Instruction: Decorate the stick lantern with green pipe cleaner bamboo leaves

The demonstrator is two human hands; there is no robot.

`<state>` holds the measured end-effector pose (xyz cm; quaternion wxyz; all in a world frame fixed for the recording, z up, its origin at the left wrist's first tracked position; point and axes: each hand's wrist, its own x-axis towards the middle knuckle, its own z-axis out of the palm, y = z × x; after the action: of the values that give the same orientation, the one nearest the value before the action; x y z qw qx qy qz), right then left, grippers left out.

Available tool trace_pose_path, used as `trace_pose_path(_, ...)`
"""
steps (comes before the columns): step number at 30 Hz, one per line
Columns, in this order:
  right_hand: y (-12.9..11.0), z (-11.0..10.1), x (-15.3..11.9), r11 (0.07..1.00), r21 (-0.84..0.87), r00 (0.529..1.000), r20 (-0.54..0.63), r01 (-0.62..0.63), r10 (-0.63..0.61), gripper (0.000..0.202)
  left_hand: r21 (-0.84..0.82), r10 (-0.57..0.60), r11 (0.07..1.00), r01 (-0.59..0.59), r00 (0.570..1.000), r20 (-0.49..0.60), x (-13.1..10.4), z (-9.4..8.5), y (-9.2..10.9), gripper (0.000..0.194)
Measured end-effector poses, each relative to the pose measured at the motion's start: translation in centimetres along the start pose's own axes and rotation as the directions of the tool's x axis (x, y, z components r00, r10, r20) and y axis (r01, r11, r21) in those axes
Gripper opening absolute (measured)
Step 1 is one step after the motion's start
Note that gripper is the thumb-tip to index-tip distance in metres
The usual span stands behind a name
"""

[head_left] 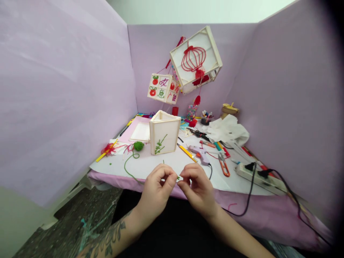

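My left hand (pixel 158 184) is closed in a pinch on green yarn (pixel 177 177), and a small green bit shows at its fingertips. My right hand (pixel 197 186) is pinched close beside it, fingertips at the same green bit. A loose green strand (pixel 129 171) runs from a green yarn ball (pixel 138 146) toward my left hand. Beyond my hands stands a three-sided white lantern (pixel 168 138) with a thin wooden frame. A green bamboo-like yarn design (pixel 160 144) is on its front panel.
To the right lie a glue gun (pixel 201 154), orange-handled snips (pixel 224 165), a yellow craft knife (pixel 187 152) and a corded power strip (pixel 260 178). Crumpled white paper (pixel 228 129) sits behind them. Two decorated lanterns, a large one (pixel 197 59) and a smaller one (pixel 163 89), hang at the back. Red yarn (pixel 109 148) lies left.
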<state>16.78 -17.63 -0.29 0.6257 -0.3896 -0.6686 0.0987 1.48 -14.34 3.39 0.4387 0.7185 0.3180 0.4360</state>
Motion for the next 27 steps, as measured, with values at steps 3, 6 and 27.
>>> trace_pose_path(3,-0.1,0.1,0.1,0.995,-0.082,0.998,-0.022,0.059,-0.061,0.021,-0.05,-0.038,0.998,0.038,0.999,0.016,0.1,0.1,-0.1,0.021)
trace_pose_path(6,-0.3,0.1,0.2,0.985,-0.134,0.993,-0.031,0.111,-0.117,0.023,-0.071,-0.063,0.995,0.065,0.998,0.026,0.1,0.2,-0.2,0.021)
trace_pose_path(27,-0.7,0.5,0.1,0.983,0.097,0.987,-0.022,-0.158,0.161,0.01,0.124,0.383,0.923,-0.365,0.908,-0.172,-0.5,0.4,-1.7,0.027)
